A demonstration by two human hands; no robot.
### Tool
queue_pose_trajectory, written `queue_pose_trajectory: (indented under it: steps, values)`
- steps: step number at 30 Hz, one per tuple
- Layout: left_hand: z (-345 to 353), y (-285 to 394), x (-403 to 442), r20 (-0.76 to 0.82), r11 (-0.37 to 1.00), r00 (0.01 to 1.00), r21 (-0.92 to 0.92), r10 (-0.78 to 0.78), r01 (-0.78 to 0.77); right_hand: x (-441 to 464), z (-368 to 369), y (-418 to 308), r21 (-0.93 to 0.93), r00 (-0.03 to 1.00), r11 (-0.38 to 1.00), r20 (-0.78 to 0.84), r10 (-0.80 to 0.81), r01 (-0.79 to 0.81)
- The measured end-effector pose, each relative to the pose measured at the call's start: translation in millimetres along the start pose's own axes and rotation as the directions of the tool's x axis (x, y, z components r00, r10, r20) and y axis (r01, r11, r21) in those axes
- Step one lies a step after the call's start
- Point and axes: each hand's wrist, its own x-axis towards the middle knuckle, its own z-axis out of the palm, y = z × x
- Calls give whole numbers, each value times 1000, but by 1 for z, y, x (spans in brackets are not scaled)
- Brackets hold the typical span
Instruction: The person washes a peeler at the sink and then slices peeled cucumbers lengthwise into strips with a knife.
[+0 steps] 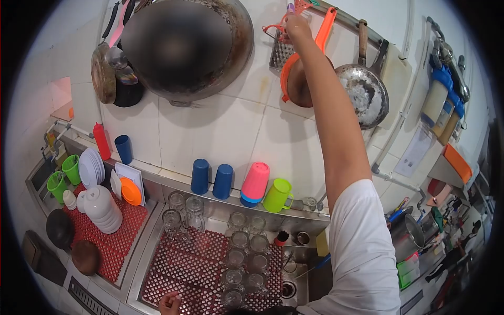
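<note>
A person's right hand (297, 29) is raised high to a wall rail, its fingers curled beside the red handle of a metal grater (282, 55); the view does not make clear whether they grip it or something next to it. The grater hangs just below the hand, flat against the white tiled wall (220, 123). Beside it hangs an orange-handled strainer (300, 86), partly covered by the forearm, with a worn frying pan (362, 94) on the other side of the arm. A large dark wok (242, 37) fills the upper wall. Lower down, blue cups (200, 177), a pink cup (255, 179) and a green mug (278, 195) line a ledge. Beneath them, glass mugs (240, 240) stand in rows on a red mat (176, 265). The left hand (169, 303) shows at the bottom edge, fingers bent, near that mat; whether it holds anything cannot be told. Farther left are stacked white bowls (103, 210).
</note>
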Motion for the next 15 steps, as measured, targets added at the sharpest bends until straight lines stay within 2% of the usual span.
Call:
queue_pose_trajectory:
  steps: [1,3,5,6,8,10,12,13,15]
  values:
    - [6,7,-4,-2,999,999,16,-36,36,-4,9,-6,0,995,1000,-100,12,-12]
    - [10,14,-10,-21,997,997,42,-69,70,26,14,8,-96,939,974,-260,-224,206]
    - [4,-1,0,3,997,997,-2,-75,75,45,6,18,-174,923,949,-240,-301,265]
    - [3,-3,3,17,997,997,-25,-79,80,46,-6,18,-195,954,954,-148,-259,229]
    - [1,-3,4,15,998,998,-24,-55,55,43,-15,18,-85,999,995,5,-48,48]
    - [1,-4,5,7,999,1000,-38,24,-24,16,-23,3,155,951,948,182,248,-277]
    - [-1,-12,8,-19,985,987,-62,158,-159,15,-21,9,243,930,908,226,290,-342]
    - [-6,-19,16,-21,987,988,-45,153,-154,14,-19,12,287,917,881,249,312,-377]
    - [-9,-17,15,-28,993,994,-32,109,-110,-15,-15,-2,141,912,911,204,357,-388]
